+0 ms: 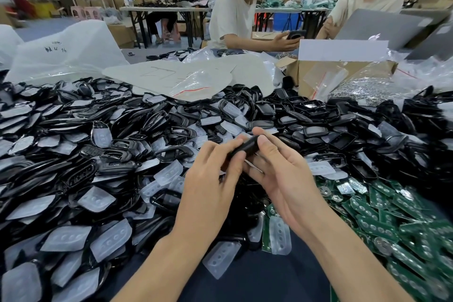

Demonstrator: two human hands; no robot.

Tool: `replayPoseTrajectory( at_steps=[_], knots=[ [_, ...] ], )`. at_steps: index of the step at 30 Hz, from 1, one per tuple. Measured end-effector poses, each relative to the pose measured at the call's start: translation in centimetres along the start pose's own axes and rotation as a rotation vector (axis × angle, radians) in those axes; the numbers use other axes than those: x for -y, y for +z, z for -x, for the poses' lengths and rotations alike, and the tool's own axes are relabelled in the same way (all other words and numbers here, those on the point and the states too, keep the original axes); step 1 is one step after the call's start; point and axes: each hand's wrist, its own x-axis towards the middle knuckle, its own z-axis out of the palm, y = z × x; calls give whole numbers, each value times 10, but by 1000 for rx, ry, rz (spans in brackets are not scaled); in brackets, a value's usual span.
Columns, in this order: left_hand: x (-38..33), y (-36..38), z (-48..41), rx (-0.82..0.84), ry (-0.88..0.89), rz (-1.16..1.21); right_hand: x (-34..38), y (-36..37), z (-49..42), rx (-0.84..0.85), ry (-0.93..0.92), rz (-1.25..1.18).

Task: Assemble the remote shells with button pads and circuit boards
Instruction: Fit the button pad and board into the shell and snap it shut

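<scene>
Both our hands are together at mid-table, clamped on one black shell (245, 148). The left hand (210, 179) curls its fingers round the shell's near end. The right hand (282, 179) lies palm up beneath the far end, thumb pressed on top. The shell sits tilted between them, held up just above the pile.

Under and around it spreads the shell heap (98, 130), black frames stacked loose from the left edge right across the table. Clear pads (111, 238) lie scattered all through that heap, thick at lower left. Off to our right, the green boards (392, 216) are piled by the right forearm. A bare strip of dark table (257, 277) shows between our arms.

Farther back there is a cardboard box (306, 73) with plastic bags (73, 51) beside it. Two people sit across from us, one holding a phone (295, 35) and one behind a laptop (377, 27).
</scene>
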Motion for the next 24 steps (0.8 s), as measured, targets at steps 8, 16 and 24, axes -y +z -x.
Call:
replayPoseTrajectory(
  at_steps=[8, 16, 24],
  knots=[
    [6, -3, -13, 58, -587, 617, -7, -6, 0, 2, -57, 251],
    [1, -4, -11, 214, -594, 702, -6, -3, 0, -61, -123, 317],
    [2, -5, -10, 211, -564, 671, -3, -3, 2, -41, -133, 305]
  ],
)
